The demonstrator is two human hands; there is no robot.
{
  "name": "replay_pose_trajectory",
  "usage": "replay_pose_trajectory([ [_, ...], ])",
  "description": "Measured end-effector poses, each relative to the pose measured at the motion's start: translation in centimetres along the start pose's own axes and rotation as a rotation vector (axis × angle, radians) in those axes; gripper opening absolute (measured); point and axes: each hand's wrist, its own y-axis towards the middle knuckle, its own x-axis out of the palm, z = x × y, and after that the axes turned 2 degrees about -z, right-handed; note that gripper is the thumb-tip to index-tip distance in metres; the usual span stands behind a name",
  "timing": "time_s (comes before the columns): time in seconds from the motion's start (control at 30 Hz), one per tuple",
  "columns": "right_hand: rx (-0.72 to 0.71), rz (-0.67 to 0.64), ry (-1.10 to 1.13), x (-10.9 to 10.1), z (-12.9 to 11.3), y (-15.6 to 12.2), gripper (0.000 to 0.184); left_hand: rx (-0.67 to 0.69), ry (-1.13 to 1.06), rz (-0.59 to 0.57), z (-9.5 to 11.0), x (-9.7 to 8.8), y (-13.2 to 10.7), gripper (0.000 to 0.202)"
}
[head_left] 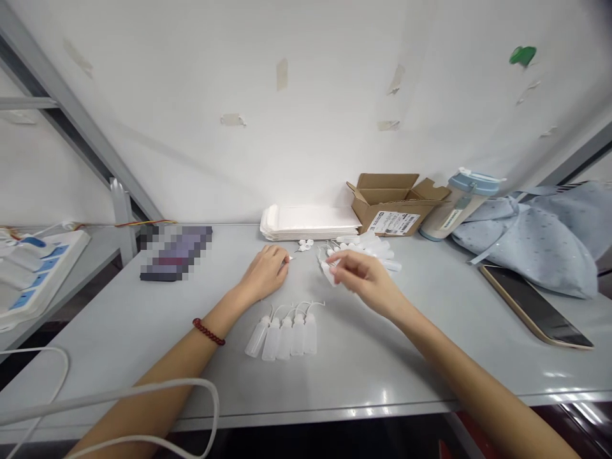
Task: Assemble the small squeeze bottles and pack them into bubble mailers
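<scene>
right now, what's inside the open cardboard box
In the cardboard box, only upper inner walls show; its near side covers the bottom, so any contents there are hidden.

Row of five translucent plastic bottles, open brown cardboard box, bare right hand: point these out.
Row of five translucent plastic bottles (285, 339): head view, body of the middle bottle.
Open brown cardboard box (394, 222): head view, labelled front wall.
Bare right hand (368, 285): head view, middle of the hand.
</scene>
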Motion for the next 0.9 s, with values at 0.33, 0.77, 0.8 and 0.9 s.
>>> replay_pose_trajectory([
  [0.33, 0.059, -0.7, -0.001, 2.1, -0.6, -1.3, 0.025, 0.024, 0.012, -0.008, 0.2, 0.0, -0.1, 0.029],
  [0.77, 0.23, -0.874, 0.004, 1.3, 0.1, -1.1, 0.024, 0.03, -0.016, 0.017, -0.1, 0.3, 0.0, 0.021],
  [0.8, 0.223, -0.862, 0.012, 1.2, 0.1, -1.1, 0.024, 0.021, -0.016, 0.018, 0.0, 0.2, 0.0, 0.019],
  [0.9, 0.206, -0.773, 0.059, 0.6, 0.0, -0.8, 0.024, -0.002, -0.025, 0.003, 0.2, -0.1, -0.1, 0.015],
])
